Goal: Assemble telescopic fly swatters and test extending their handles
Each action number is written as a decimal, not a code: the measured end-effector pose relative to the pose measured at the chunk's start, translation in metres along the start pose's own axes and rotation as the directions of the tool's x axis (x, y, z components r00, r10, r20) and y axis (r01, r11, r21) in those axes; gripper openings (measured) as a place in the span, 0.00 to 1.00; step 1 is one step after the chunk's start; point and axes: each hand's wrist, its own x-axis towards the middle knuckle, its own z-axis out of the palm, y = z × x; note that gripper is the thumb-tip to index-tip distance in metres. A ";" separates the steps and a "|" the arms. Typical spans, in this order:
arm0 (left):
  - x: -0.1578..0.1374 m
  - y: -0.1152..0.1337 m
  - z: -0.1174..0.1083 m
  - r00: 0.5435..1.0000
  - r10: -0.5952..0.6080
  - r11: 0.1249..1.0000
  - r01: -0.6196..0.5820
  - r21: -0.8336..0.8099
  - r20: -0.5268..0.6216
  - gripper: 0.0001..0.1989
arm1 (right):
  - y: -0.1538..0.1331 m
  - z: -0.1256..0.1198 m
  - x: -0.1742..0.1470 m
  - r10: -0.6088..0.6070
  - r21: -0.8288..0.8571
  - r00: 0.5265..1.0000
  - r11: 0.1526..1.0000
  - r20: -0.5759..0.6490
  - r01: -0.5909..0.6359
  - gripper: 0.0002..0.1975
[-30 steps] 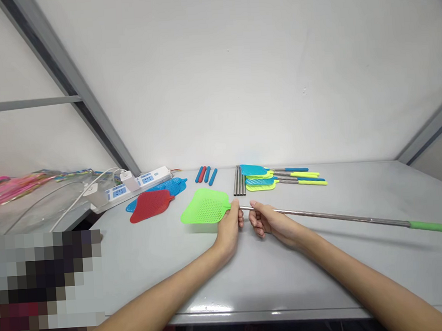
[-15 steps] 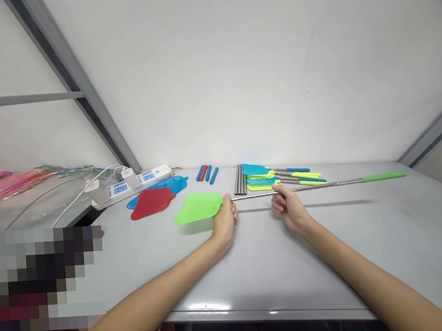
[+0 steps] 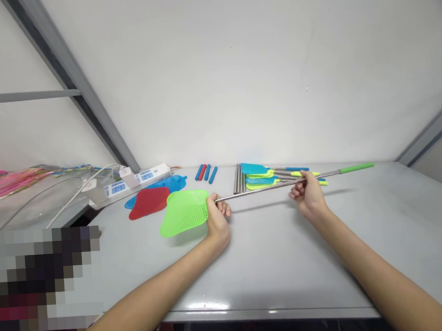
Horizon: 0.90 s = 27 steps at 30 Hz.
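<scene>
A green fly swatter (image 3: 186,212) with a telescopic metal rod is held above the table, its green grip pointing right and slightly upward. My left hand (image 3: 218,218) is closed round the neck, where the perforated head meets the rod. Farther along the rod, my right hand (image 3: 309,196) pinches the metal near the green grip. Behind the rod lie several finished-looking swatters (image 3: 258,169) with blue and yellow-green heads. Beside them stands a row of bare metal rods (image 3: 239,179). A red swatter head (image 3: 148,202) lies left of the green one, partly over blue swatter heads (image 3: 173,182).
Several short blue and red grips (image 3: 202,172) lie near the wall. A white power strip (image 3: 132,183) with plugged-in chargers and cables runs along the left end of the grey table (image 3: 272,267). Plastic-wrapped colourful items (image 3: 20,183) lie on a surface at far left.
My right hand has moved right along the rod, closer to the green grip. The grip end has shifted left and up, and the green head has come left and nearer.
</scene>
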 end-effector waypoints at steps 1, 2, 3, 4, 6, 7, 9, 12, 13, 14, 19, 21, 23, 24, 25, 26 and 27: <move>0.000 0.000 0.000 1.000 0.002 1.000 -0.002 -0.006 0.003 0.16 | 0.001 0.000 0.001 -0.002 0.000 1.000 1.000 -0.011 0.002 0.14; -0.001 0.000 0.000 1.000 0.004 1.000 -0.004 -0.012 0.005 0.16 | 0.002 0.000 0.001 -0.008 0.002 1.000 1.000 -0.023 0.008 0.14; -0.001 -0.001 0.000 1.000 0.006 1.000 -0.006 -0.019 0.007 0.16 | 0.003 0.000 0.001 -0.023 0.003 0.999 1.000 -0.041 0.023 0.13; -0.001 -0.001 0.000 1.000 0.006 1.000 -0.006 -0.024 0.011 0.16 | 0.004 0.000 0.001 -0.050 0.002 0.997 0.999 -0.065 0.050 0.13; -0.002 -0.001 0.000 1.000 0.007 0.999 -0.006 -0.032 0.020 0.16 | 0.004 0.001 0.000 -0.123 -0.005 0.985 0.992 -0.117 0.123 0.12; -0.002 -0.001 0.000 1.000 0.007 0.999 -0.006 -0.035 0.024 0.16 | 0.004 0.001 0.000 -0.157 -0.006 0.978 0.988 -0.135 0.157 0.12; -0.003 0.000 0.001 1.000 0.008 0.999 -0.007 -0.039 0.030 0.16 | 0.001 -0.001 0.002 -0.196 0.012 0.969 0.980 -0.150 0.200 0.12; -0.004 0.001 0.001 1.000 0.014 0.998 -0.012 -0.057 0.023 0.17 | -0.004 -0.005 0.008 -0.165 0.089 0.977 0.980 -0.138 0.178 0.10; -0.004 0.001 0.002 1.000 0.018 0.998 -0.017 -0.063 0.020 0.17 | -0.006 -0.007 0.011 -0.125 0.121 0.984 0.983 -0.129 0.140 0.10; -0.004 0.001 0.002 1.000 0.025 0.998 -0.024 -0.065 0.016 0.17 | -0.007 -0.009 0.013 -0.066 0.160 0.991 0.984 -0.114 0.084 0.10; -0.003 0.000 0.003 0.997 0.063 0.996 -0.065 -0.066 -0.040 0.11 | -0.010 -0.016 0.022 0.167 0.308 0.986 0.937 0.016 -0.163 0.11; 0.000 0.005 0.005 0.998 0.031 0.994 -0.036 -0.100 -0.054 0.09 | -0.010 -0.018 0.024 0.179 0.314 0.983 0.932 0.031 -0.180 0.12; 0.005 0.014 0.007 0.997 -0.055 0.983 0.046 -0.177 -0.046 0.10 | -0.009 -0.019 0.025 0.180 0.325 0.983 0.928 0.040 -0.183 0.12; 0.009 0.019 0.008 0.993 -0.109 0.971 0.098 -0.217 -0.039 0.12 | -0.009 -0.019 0.025 0.179 0.331 0.983 0.926 0.044 -0.183 0.12; 0.012 0.024 0.008 0.986 -0.156 0.956 0.137 -0.258 -0.055 0.14 | -0.008 -0.019 0.025 0.179 0.336 0.983 0.923 0.048 -0.184 0.13; 0.014 0.029 0.008 0.983 -0.175 0.943 0.149 -0.298 -0.061 0.15 | -0.006 -0.019 0.024 0.181 0.341 0.982 0.921 0.051 -0.187 0.13; 0.016 0.033 0.008 0.983 -0.176 0.933 0.150 -0.326 -0.052 0.16 | -0.004 -0.019 0.023 0.184 0.343 0.981 0.919 0.056 -0.192 0.13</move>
